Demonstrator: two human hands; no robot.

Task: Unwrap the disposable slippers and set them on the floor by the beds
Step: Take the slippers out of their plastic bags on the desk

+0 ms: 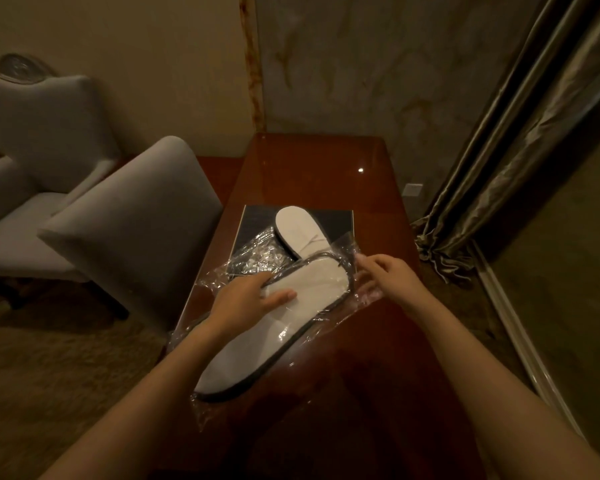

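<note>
Near the middle of the frame, on the desk (312,168), the left hand (253,299) lies flat on the wrapped slipper (274,327) to hold it, while right hand (388,275) fingers (364,263) pinch the plastic wrap (368,292) to pull it off.

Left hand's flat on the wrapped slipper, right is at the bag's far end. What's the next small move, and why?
Probably pull the clear plastic wrapper away with the right hand while the left hand pins the slipper to the wooden table. The slipper looks still sleeved, and the right fingers pinch the film at its far end. Another slipper lies beyond, already unwrapped.
</note>
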